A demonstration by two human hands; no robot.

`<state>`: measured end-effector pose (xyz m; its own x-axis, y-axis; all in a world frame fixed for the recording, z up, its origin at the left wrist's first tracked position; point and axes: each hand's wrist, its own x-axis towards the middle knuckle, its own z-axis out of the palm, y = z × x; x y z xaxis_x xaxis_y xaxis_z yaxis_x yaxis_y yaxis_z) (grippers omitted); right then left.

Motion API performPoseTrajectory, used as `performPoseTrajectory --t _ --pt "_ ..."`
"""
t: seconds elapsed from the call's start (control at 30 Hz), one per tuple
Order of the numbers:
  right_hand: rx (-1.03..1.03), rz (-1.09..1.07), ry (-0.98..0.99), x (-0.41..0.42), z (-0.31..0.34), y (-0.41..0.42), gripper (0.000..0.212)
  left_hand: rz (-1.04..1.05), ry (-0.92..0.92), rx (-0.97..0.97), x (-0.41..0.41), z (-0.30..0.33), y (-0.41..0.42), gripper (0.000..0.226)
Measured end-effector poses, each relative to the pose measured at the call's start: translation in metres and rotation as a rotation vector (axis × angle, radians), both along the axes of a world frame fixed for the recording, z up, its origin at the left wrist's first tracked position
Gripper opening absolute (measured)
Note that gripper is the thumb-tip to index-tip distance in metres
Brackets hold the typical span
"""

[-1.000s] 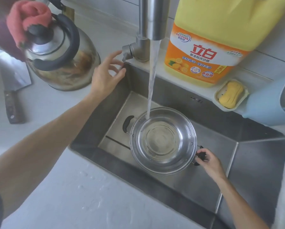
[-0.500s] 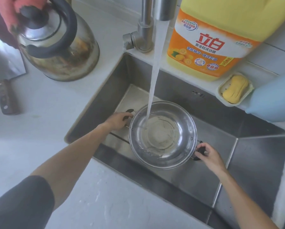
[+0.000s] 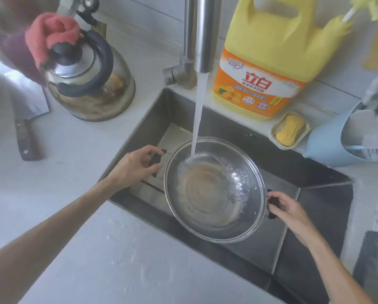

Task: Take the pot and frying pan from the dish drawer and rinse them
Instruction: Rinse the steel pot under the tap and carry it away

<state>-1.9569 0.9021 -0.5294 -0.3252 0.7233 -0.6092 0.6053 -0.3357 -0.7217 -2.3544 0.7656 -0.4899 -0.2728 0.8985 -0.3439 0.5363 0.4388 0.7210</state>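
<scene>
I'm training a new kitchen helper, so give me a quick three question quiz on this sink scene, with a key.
1. True or false: both hands hold the pot by its side handles.
2. Where does the stream from the faucet land? A) on the bare sink floor B) inside the pot C) on the kettle
3. Fill in: the yellow soap bar lies in a dish beside the big ____ bottle.

Key:
1. True: the left hand grips one dark handle, the right hand the other.
2. B
3. Detergent
</scene>
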Motion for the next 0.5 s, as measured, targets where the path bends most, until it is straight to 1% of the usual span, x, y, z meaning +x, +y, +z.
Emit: performPoseTrajectory --t 0.17,0.27,0.37,0.43,0.47,0.5 --pt "0.048 0.040 0.012 -0.007 0.044 0.002 0.022 -0.056 -0.043 -0.121 -0.006 0.008 -0.023 0.020" --pt "0.102 0.065 0.032 -0.013 0.068 0.008 0.020 -0.095 -0.061 -0.149 -0.009 0.009 -0.035 0.022" --pt "0.170 0.105 0.038 -0.021 0.087 0.013 0.019 -0.076 -0.132 -0.108 -0.014 0.014 -0.042 0.019" --pt "0.198 0.110 0.037 -0.026 0.093 0.015 0.019 -0.057 -0.104 -0.030 -0.018 0.018 -0.043 0.030" --pt "0.209 0.109 0.035 -0.028 0.095 0.016 0.018 -0.050 -0.079 0.008 -0.019 0.023 -0.041 0.032" --pt "0.215 0.106 0.034 -0.031 0.096 0.016 0.018 -0.039 -0.060 0.053 -0.021 0.030 -0.039 0.027"
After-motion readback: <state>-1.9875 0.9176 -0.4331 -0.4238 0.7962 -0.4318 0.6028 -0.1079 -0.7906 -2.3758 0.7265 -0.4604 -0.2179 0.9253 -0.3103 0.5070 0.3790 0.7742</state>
